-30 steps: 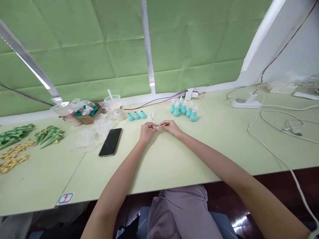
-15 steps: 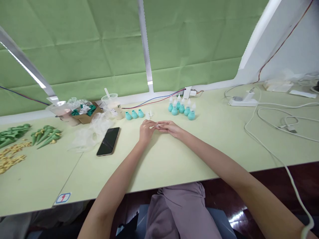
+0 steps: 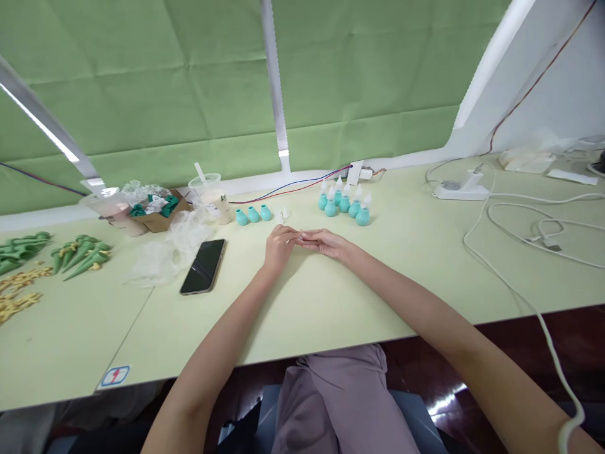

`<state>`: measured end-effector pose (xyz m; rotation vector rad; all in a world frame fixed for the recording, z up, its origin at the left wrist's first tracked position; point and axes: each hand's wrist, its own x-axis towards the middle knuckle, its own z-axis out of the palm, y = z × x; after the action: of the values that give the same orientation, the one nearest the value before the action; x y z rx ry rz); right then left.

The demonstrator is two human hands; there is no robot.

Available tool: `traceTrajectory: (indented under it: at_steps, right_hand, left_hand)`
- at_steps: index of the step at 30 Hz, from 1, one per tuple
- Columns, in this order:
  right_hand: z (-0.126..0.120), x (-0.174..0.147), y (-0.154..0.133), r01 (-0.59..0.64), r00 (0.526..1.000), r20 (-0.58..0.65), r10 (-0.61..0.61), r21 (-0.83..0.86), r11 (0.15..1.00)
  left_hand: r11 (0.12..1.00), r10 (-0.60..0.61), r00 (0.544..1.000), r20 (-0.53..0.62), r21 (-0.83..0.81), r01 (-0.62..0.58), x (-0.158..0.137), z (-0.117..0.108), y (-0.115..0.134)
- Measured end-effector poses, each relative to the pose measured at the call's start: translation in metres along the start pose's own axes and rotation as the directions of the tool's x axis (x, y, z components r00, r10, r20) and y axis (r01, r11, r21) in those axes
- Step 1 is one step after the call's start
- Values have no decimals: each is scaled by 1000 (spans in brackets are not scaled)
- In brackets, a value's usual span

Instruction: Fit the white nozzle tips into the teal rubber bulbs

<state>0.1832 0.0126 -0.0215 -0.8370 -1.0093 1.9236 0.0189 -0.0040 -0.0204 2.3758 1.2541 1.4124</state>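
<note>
My left hand and my right hand meet just above the table, fingers closed and fingertips together. Between them a small white piece barely shows, mostly covered by the fingers, so its shape cannot be made out. Just beyond the left hand lie a couple of small white tips. To their left, three open-necked turquoise bulbs stand in a row. Behind the right hand is a cluster of several turquoise bulbs fitted with white pointed tips.
A black phone lies left of my arm, near a crumpled clear plastic bag. Drink cups and a cardboard box stand behind. Green cone-shaped pieces lie far left. A power strip and white cables occupy the right.
Both hands stay together in nearly the same place, with slight finger movement around the small white piece. The view has shifted a little.
</note>
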Motion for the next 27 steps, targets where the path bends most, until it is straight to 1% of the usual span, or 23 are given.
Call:
traceTrajectory:
  at_steps: [4,9,11,13,15,18,20,22,27]
  right_hand:
    - [1,-2,0,-11,1000,-1,11,16,1000]
    - [0,-5,-2,-30,999,27,30,1,1000]
    - [0,-6,-2,-34,999,24,34,-6,999]
    - [2,-7,-3,-31,999,13,31,-8,999]
    - [4,-7,-3,-14,1000,-3,14,-9,1000]
    - [6,-6,-3,21,999,-25,-22,-12,1000]
    - [6,-6,-3,34,999,-20,-34,-15,999]
    - [6,-6,-3,31,1000,-2,-31,-15,999]
    - [4,-6,-5,22,999,25,-22,-13,1000]
  left_hand:
    - [998,65,998,-27,-18,-65,-2,3,-3]
    - [989,144,988,-48,-39,-146,-2,4,-3]
    - [985,159,986,-55,-60,-162,-1,3,-3]
    - [989,114,991,-68,-84,-119,0,2,-2]
    - [992,-1,996,-92,-126,-11,0,1,-2]
    - [961,-195,974,-118,-220,166,1,1,0]
    - [941,-249,961,-125,-264,209,1,1,1]
    - [943,-228,965,-131,-277,185,1,1,2]
    - [970,-95,982,-161,-239,54,0,1,5]
